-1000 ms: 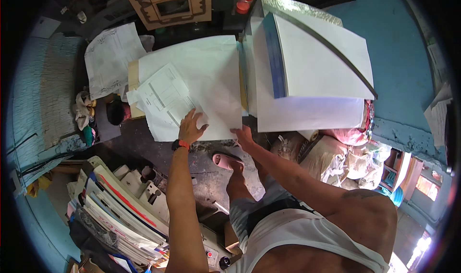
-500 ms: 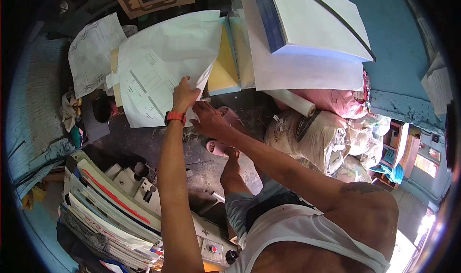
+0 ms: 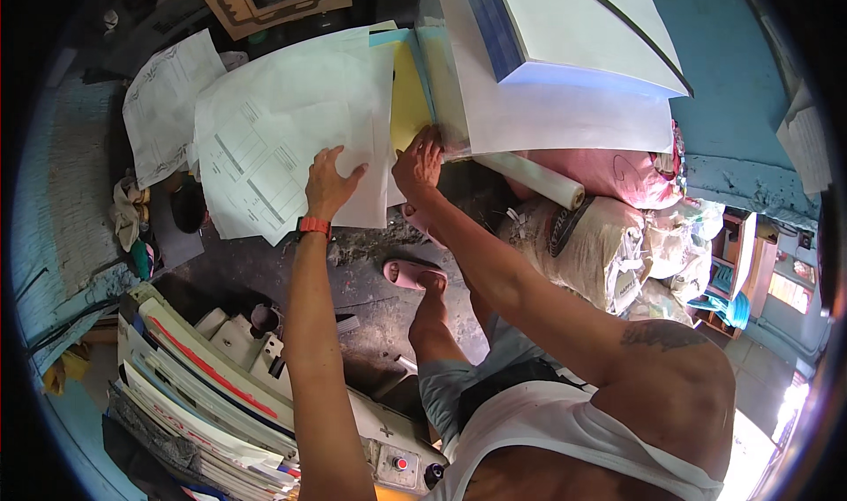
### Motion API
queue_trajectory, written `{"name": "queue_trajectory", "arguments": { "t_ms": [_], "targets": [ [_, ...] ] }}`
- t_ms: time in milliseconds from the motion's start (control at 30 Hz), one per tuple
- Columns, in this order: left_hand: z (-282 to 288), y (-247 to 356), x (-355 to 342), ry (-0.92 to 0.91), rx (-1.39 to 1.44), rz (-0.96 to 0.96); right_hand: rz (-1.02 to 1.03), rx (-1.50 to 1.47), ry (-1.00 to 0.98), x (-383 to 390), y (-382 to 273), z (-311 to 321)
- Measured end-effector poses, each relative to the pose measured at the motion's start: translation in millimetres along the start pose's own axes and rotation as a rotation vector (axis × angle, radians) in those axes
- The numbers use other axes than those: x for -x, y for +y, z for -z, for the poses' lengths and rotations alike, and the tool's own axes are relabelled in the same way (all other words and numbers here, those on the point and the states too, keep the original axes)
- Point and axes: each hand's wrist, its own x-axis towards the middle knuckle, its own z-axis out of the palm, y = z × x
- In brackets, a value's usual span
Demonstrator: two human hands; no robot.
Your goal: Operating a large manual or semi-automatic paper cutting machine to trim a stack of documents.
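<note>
White printed sheets (image 3: pixel 256 161) with table-like line patterns lie in a fanned pile in front of me. My left hand (image 3: pixel 331 185), with a red watch on its wrist, is open over the sheets, thumb and fingers apart. To the right of them, a yellow sheet (image 3: pixel 408 95) with a light blue edge sticks out from the pile. My right hand (image 3: pixel 418 164) is at the near corner of that yellow sheet, fingers stretched forward and empty as far as I can see.
A thick white paper stack (image 3: pixel 582 33) rests on a larger white sheet (image 3: pixel 565 126) at right. Beneath are a white roll (image 3: pixel 534 179) and stuffed sacks (image 3: pixel 587 245). Flat boards (image 3: pixel 203 369) and a panel with a red button (image 3: pixel 400 464) are at lower left.
My right hand has moved up and right from the white sheets' corner to the yellow sheet. My left hand has released the curled edge, moving slightly down; the sheets now lie flatter.
</note>
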Motion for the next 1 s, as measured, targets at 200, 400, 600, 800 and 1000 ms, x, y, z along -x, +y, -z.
{"name": "queue_trajectory", "arguments": {
  "t_ms": [200,400,600,800,1000],
  "targets": [
    [-15.6,-4.0,19.0,-0.125,-0.083,0.085,-0.322,-0.056,-0.056,-14.7,-12.6,-14.9],
    [-28.4,-21.4,22.7,-0.106,-0.057,0.092,-0.313,-0.111,0.048,-12.6,-15.7,-10.0],
    [-24.7,-24.3,20.0,-0.045,0.0,0.07,-0.61,-0.748,0.186,-36.3,-31.9,-0.5],
    [-15.2,-10.8,15.7,0.018,0.138,0.052,-0.207,-0.584,0.137,-35.6,-47.7,7.6],
    [-11.6,2.9,20.8,-0.075,0.069,0.007,-0.185,-1.267,0.235,8.8,-37.4,-3.4]
  ]
}}
